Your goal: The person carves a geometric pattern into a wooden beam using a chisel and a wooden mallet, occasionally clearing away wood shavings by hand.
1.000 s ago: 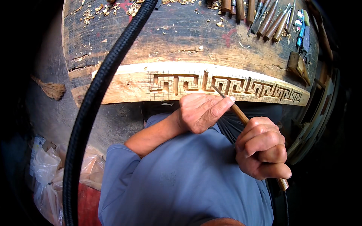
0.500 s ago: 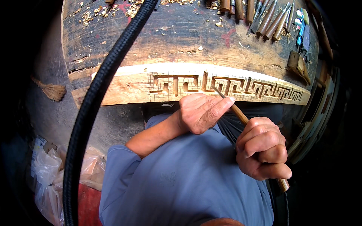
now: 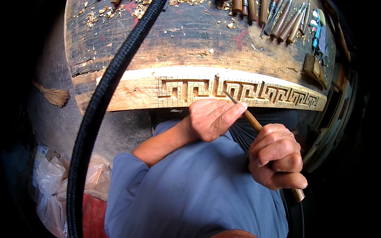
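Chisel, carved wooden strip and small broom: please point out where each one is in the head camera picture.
chisel (image 3: 254,122), head view, on the wooden handle between the two hands.
carved wooden strip (image 3: 131,95), head view, on its uncarved left part.
small broom (image 3: 55,96), head view, on the bristle bundle.

The person wears a blue-grey short-sleeved shirt (image 3: 190,198) of plain, smooth cloth — the left sleeve (image 3: 127,174) ends above the elbow in a soft rolled edge, leaving the forearm bare. Both hands are bare too — no gloves, rings or watch. A faint pale marking sits mid-chest.
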Demonstrator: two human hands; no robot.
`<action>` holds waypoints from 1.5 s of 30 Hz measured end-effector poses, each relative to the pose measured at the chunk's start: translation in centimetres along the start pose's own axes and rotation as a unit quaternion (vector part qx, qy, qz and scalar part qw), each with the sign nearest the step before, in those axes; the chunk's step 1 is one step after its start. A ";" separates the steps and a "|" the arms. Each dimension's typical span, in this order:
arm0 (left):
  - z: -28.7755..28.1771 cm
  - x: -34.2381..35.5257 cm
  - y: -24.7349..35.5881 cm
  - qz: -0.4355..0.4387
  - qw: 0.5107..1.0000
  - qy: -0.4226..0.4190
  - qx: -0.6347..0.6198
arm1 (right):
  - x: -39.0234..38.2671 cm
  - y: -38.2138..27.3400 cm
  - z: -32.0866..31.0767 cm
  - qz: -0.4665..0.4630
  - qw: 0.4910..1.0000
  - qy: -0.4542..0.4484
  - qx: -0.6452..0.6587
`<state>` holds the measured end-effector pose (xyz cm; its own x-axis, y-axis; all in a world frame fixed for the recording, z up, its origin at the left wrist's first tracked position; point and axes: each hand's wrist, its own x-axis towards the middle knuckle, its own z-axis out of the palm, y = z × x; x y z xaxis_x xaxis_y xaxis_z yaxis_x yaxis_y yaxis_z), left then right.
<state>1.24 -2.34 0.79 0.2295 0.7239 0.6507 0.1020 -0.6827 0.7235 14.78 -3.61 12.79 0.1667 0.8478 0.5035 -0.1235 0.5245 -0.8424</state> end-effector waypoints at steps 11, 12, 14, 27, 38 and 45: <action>-0.1 -0.1 0.0 -0.001 1.000 0.001 0.003 | 0.1 0.1 0.3 0.001 1.000 0.003 -0.002; -0.1 0.0 0.1 -0.004 1.000 -0.002 0.002 | 0.1 0.0 0.3 0.001 1.000 0.003 -0.004; -0.1 0.0 0.1 -0.007 1.000 -0.003 -0.001 | 0.2 -0.1 0.2 0.014 0.999 -0.012 -0.028; 0.0 0.1 -0.1 -0.005 1.000 0.011 -0.010 | 0.8 -0.1 0.6 0.016 1.000 -0.008 -0.010; 0.0 0.3 0.0 -0.002 1.000 0.013 -0.005 | 0.7 0.0 0.4 0.014 1.000 -0.011 -0.007; 0.0 0.4 0.0 0.000 1.000 0.010 -0.002 | 0.7 -0.1 0.4 0.014 1.000 -0.010 -0.009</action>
<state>1.30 -2.08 1.05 0.2100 0.7263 0.6546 0.0987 -0.6818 0.7248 14.48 -3.03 13.32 0.1444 0.8631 0.4839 -0.1105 0.5000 -0.8589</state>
